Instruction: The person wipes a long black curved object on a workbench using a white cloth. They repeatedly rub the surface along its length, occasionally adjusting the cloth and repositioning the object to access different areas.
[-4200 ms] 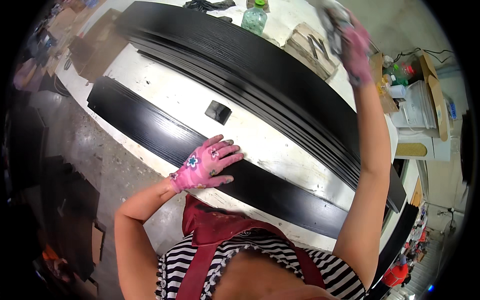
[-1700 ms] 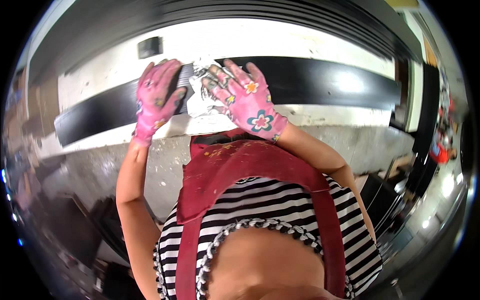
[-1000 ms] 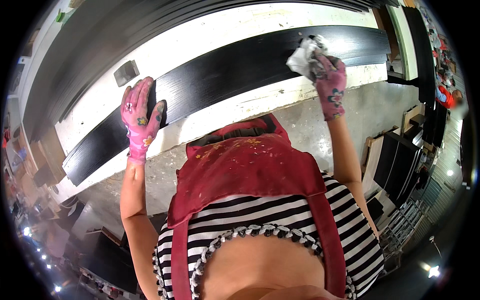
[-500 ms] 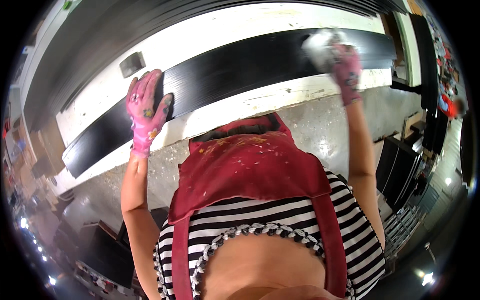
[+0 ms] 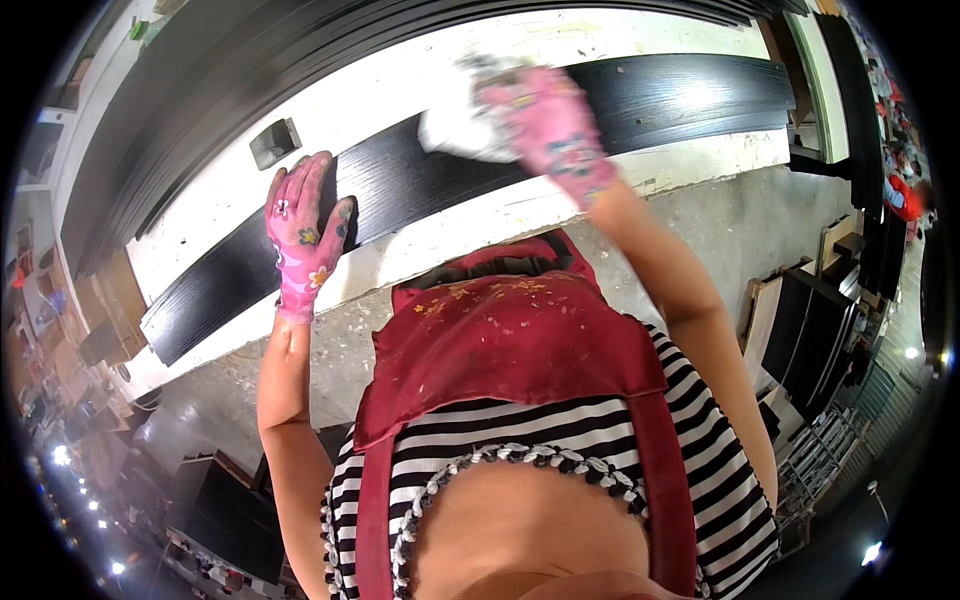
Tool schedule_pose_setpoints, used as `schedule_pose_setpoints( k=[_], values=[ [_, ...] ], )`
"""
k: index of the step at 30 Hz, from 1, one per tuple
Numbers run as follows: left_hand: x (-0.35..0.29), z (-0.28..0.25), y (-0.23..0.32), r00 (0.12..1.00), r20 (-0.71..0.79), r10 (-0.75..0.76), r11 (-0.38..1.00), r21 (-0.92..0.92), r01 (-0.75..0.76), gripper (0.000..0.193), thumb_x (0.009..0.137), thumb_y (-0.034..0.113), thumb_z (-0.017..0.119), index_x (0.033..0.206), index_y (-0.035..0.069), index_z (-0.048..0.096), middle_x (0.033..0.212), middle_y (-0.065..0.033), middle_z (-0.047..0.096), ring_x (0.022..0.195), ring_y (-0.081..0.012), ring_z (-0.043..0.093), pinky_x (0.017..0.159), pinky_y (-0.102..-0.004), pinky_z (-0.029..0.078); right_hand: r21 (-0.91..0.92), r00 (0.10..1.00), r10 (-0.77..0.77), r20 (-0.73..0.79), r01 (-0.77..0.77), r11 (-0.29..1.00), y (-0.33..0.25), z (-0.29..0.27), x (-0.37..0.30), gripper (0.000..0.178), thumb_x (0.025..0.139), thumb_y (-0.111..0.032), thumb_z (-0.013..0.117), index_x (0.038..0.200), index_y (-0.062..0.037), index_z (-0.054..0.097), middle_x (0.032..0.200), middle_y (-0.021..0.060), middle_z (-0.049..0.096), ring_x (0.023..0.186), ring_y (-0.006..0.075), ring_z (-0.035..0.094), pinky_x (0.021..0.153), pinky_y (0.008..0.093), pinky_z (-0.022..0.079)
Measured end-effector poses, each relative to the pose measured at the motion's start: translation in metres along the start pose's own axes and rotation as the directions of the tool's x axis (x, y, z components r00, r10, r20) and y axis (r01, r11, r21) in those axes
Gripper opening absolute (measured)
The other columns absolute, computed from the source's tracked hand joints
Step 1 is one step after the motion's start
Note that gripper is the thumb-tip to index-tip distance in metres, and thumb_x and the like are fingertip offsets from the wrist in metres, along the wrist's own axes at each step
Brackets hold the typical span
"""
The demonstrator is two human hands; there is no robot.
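A long black board [image 5: 420,185] with fine wood grain lies across the white bench top [image 5: 400,240]. My left hand [image 5: 303,235], in a pink flowered glove with darkened fingertips, rests flat on the board's left part, fingers stretched and thumb spread. My right hand [image 5: 553,130], in a matching glove, grips a crumpled white cloth [image 5: 465,125] and presses it over the middle of the board. Motion blurs the cloth and this hand's fingertips.
A small dark block [image 5: 274,143] sits on the bench behind my left hand. Long black strips [image 5: 230,80] are stacked along the far side. Black panels [image 5: 808,325] stand to the right over the concrete floor [image 5: 690,235]. Farther right is a person in red [image 5: 903,198].
My right hand has swept the white cloth leftward along the board, from near its right end to the middle. My left hand stays on the board in nearly the same spot.
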State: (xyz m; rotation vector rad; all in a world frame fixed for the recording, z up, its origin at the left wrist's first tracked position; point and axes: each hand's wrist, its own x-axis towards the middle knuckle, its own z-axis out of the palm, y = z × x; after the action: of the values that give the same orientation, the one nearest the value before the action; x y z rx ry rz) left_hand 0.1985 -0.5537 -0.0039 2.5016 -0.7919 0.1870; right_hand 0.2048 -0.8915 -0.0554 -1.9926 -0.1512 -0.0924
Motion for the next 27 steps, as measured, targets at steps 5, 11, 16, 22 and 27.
schedule_pose_setpoints(
  k=[5, 11, 16, 22, 27],
  values=[
    [0.000, 0.000, 0.002, 1.000, -0.011, 0.005, 1.000, -0.016, -0.006, 0.052, 0.082, 0.018, 0.069, 0.130, 0.005, 0.055, 0.128, -0.0097, 0.060, 0.122, -0.0280, 0.054, 0.110, -0.0474, 0.033, -0.971, 0.943, -0.327, -0.061, 0.020, 0.236, 0.031, -0.146, -0.016, 0.030, 0.097, -0.017, 0.053, 0.120, 0.0016, 0.051, 0.110, 0.0109, 0.065, 0.079, 0.0133, 0.063, 0.067, 0.0261, 0.054],
    [0.001, -0.001, 0.004, 1.000, 0.002, 0.011, 1.000, -0.011, -0.011, 0.051, 0.082, 0.013, 0.068, 0.131, 0.003, 0.054, 0.129, -0.0119, 0.060, 0.120, -0.0308, 0.055, 0.109, -0.0471, 0.034, -0.755, 0.958, -0.247, 0.146, 0.269, 0.598, -0.055, 0.026, -0.017, 0.026, 0.083, -0.017, 0.060, 0.109, -0.0121, 0.062, 0.106, 0.0062, 0.061, 0.092, 0.0225, 0.060, 0.080, 0.0361, 0.051],
    [0.002, -0.002, 0.003, 1.000, 0.027, 0.008, 1.000, -0.002, -0.008, 0.052, 0.082, 0.015, 0.068, 0.131, 0.004, 0.054, 0.128, -0.0128, 0.061, 0.117, -0.0318, 0.057, 0.110, -0.0474, 0.033, -0.503, 0.974, -0.208, 0.090, 0.225, 0.835, -0.060, 0.035, -0.022, 0.028, 0.081, -0.017, 0.062, 0.109, -0.0161, 0.064, 0.106, 0.0037, 0.060, 0.097, 0.0236, 0.059, 0.082, 0.0393, 0.051],
    [0.004, -0.003, 0.003, 1.000, 0.012, 0.011, 1.000, -0.008, -0.011, 0.049, 0.081, 0.021, 0.069, 0.125, 0.003, 0.058, 0.123, -0.0130, 0.062, 0.114, -0.0316, 0.059, 0.106, -0.0492, 0.037, -0.908, 0.978, -0.114, -0.176, -0.117, 0.403, 0.041, -0.171, -0.022, 0.029, 0.087, -0.018, 0.056, 0.113, -0.0146, 0.068, 0.100, 0.0100, 0.061, 0.093, 0.0274, 0.058, 0.083, 0.0396, 0.050],
    [0.003, -0.002, 0.002, 0.998, -0.054, 0.038, 0.999, 0.001, -0.038, 0.050, 0.079, 0.021, 0.071, 0.125, 0.004, 0.059, 0.121, -0.0115, 0.064, 0.110, -0.0311, 0.060, 0.103, -0.0478, 0.041, -0.889, 0.965, -0.174, -0.195, -0.099, 0.447, 0.000, -0.073, -0.022, 0.028, 0.090, -0.023, 0.056, 0.115, -0.0138, 0.062, 0.104, 0.0091, 0.060, 0.096, 0.0259, 0.059, 0.086, 0.0376, 0.051]
  ],
)
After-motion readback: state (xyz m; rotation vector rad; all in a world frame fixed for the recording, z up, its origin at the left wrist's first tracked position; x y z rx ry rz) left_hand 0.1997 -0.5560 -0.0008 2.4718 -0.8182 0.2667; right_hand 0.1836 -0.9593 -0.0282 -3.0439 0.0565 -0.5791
